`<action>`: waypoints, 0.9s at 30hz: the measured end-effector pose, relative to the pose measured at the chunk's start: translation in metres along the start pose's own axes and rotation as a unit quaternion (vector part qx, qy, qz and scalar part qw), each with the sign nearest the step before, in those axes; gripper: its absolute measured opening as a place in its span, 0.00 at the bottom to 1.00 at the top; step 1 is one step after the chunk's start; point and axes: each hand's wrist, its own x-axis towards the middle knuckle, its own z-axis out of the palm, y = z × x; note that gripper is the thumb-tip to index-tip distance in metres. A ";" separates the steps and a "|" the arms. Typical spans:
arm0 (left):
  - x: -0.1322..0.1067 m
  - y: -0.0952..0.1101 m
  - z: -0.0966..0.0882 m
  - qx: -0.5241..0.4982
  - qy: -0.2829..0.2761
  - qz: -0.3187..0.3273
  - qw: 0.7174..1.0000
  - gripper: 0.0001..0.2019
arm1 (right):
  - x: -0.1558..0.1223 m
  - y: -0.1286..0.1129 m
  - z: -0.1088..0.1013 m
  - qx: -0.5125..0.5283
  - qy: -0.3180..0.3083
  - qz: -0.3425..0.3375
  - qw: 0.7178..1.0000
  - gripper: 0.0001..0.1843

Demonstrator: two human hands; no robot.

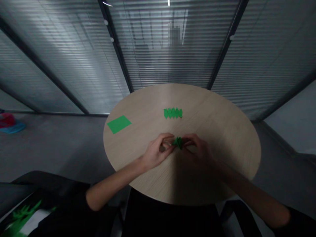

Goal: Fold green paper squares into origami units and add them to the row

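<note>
Both of my hands are over the near middle of a round pale wood table [217, 131]. My left hand [158, 153] and my right hand [197, 151] pinch a small folded piece of green paper [178, 142] from either side. Its shape is partly hidden by my fingers. Farther off lies a pleated green paper strip [173, 113], apart from both hands. A flat green paper rectangle [118, 124] rests near the table's left edge.
Glass partitions with striped blinds [172, 49] stand behind the table, above a grey floor. A red and blue object [11, 123] lies on the floor at far left. A dark surface holding green paper shapes [24, 214] sits at lower left.
</note>
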 end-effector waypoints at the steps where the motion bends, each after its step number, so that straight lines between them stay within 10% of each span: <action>1: 0.001 0.001 0.000 -0.005 -0.005 -0.012 1.000 0.11 | 0.002 0.000 -0.001 0.010 -0.013 0.001 1.000 0.10; 8: 0.009 0.005 -0.001 -0.088 -0.062 -0.101 0.989 0.06 | 0.005 -0.001 0.000 0.009 -0.039 0.035 0.999 0.04; 27: 0.010 0.005 -0.002 -0.053 -0.056 -0.077 0.994 0.03 | 0.009 -0.006 -0.001 0.025 -0.011 0.040 0.999 0.05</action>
